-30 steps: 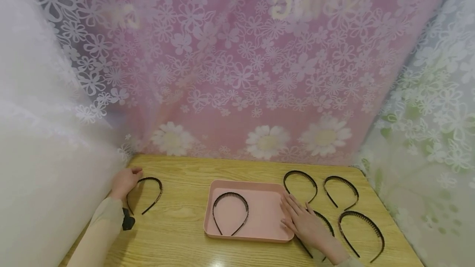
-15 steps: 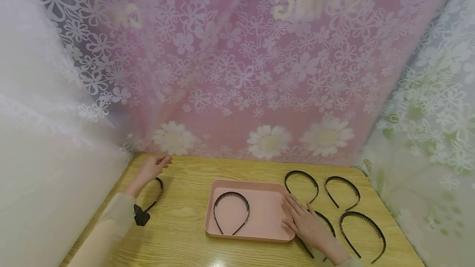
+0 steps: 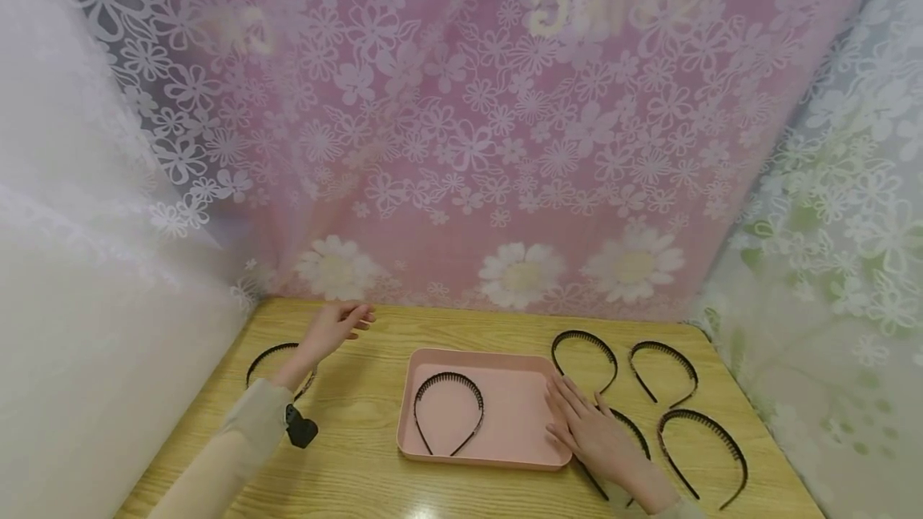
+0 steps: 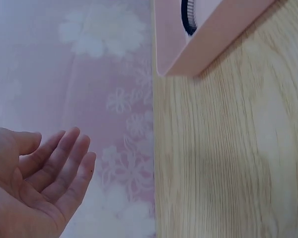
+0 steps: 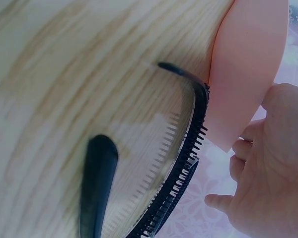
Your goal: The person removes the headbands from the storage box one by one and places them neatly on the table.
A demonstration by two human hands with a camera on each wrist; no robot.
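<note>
My left hand (image 3: 330, 332) hovers over the table's far left part, fingers loosely bent and holding nothing. The left wrist view shows its palm (image 4: 30, 193) bare. Below that forearm lies a black toothed headband (image 3: 272, 348), partly covered by the arm. A pink tray (image 3: 515, 415) sits mid-table with one headband (image 3: 449, 376) in its left half. With fingers extended, my right hand (image 3: 594, 435) rests across the tray's right rim. Another headband (image 3: 636, 428) lies partly beneath that hand; the right wrist view shows a headband (image 5: 184, 144) against the tray's outer wall (image 5: 248, 59).
Right of the tray, more black headbands lie on the wooden table (image 3: 346, 439): one at the back (image 3: 584, 334), one at the back right (image 3: 663, 347) and one at the front right (image 3: 707, 419). Floral curtains (image 3: 461, 142) hang behind and along both sides.
My left hand has moved right and away from the left headband, from beside its top to the table's far edge, empty throughout. The right hand and tray have stayed put.
</note>
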